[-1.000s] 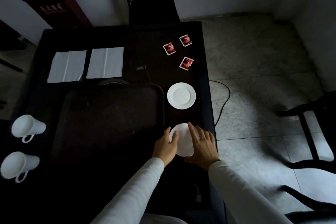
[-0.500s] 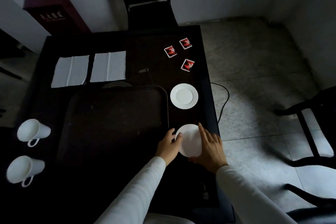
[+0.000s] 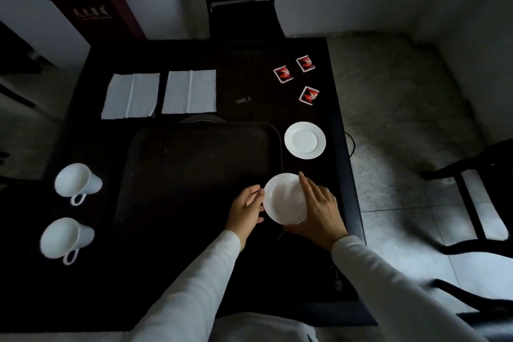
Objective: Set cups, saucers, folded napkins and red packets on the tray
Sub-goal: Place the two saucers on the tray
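We count two saucers: one held saucer (image 3: 284, 197) gripped at its rim by both left hand (image 3: 245, 209) and right hand (image 3: 319, 209) over the tray's (image 3: 194, 175) right edge, one free saucer (image 3: 304, 140) on the table beside the tray. Two cups (image 3: 76, 182) lie tipped at left, two napkins (image 3: 188, 91) lie flat, three red packets (image 3: 308, 95) sit far right.

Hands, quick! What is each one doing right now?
Left hand: fingers hold the near saucer at its left rim.
Right hand: fingers hold the same saucer on its right side.
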